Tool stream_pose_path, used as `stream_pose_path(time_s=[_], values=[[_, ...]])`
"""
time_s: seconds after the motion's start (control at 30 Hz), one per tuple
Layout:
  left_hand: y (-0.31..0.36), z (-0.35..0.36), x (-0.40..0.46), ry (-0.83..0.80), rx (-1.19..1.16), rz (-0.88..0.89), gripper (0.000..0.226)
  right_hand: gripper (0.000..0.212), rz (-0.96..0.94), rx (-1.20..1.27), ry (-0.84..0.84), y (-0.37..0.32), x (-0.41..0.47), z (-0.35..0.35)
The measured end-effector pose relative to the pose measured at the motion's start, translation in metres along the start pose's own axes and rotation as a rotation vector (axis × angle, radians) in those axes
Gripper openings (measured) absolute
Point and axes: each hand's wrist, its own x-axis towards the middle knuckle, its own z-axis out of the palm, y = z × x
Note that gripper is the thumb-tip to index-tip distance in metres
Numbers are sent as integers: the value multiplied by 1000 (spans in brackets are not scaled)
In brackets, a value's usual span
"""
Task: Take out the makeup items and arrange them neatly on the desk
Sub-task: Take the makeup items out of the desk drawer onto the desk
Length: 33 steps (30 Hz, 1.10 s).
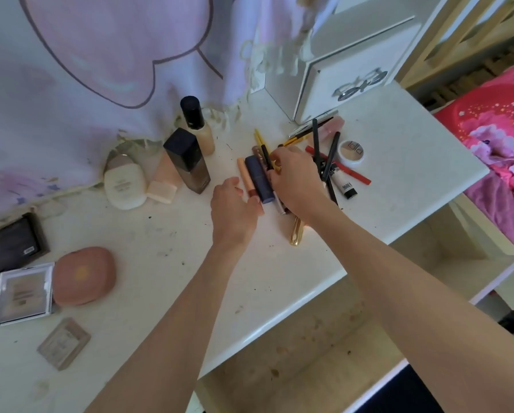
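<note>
Both bare forearms reached in from the bottom edge across the white desk (148, 251).

Left hand (233, 211) lay palm down on the desk, fingers straight and loosely together, tips touching a peach tube (245, 177) and the lower end of a dark blue lipstick (258, 178). It gripped nothing.

Right hand (294, 180) sat over the middle of the stick pile, fingers curled down onto a small yellow-gold piece (275, 165); what exactly it pinched could not be told.

Gold tube (296, 234) lay partly under the right wrist. Right of the hand: crossed black pencils (328, 156), a red pencil (352, 171), a white tube with black cap (343, 183), and a round white pot (351, 153).

Back left stood two foundation bottles (190, 162), with a white bottle (124, 183) and a pink tube (163, 186) lying beside them.

Near left edge: pink round case (83, 275), clear square compact (25, 293), dark palette (11, 242), small flat beige compact (63, 342).

White box (348, 73) stood at the desk's back.
</note>
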Motion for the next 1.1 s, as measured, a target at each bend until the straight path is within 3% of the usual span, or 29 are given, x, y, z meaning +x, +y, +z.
stream_pose_path(time_s=[0.1, 0.2, 0.47, 0.6, 0.73, 0.83, 1.0, 1.1], values=[[-3, 2, -3, -44, 6, 74, 22, 22, -70, -24, -26, 5, -11, 2], [-4, 3, -5, -49, 7, 118, 21, 26, -129, -28, -45, 12, -23, 4], [-11, 4, -4, -158, 264, 206, 26, 35, -226, -157, -26, 29, -46, 1], [-12, -5, -24, -189, 282, 204, 47, 37, -198, -78, 18, 39, -78, -7], [-35, -13, -82, -187, 376, 263, 53, 38, -111, 15, 84, 59, -138, -13], [-54, -9, -141, -224, 487, 415, 52, 41, -17, -26, 63, 82, -192, -15], [-75, 20, -237, -441, 461, 588, 50, 49, 273, 76, 52, 115, -279, -5], [-84, 44, -266, -592, 499, 605, 51, 57, 518, 285, 50, 131, -306, 0]])
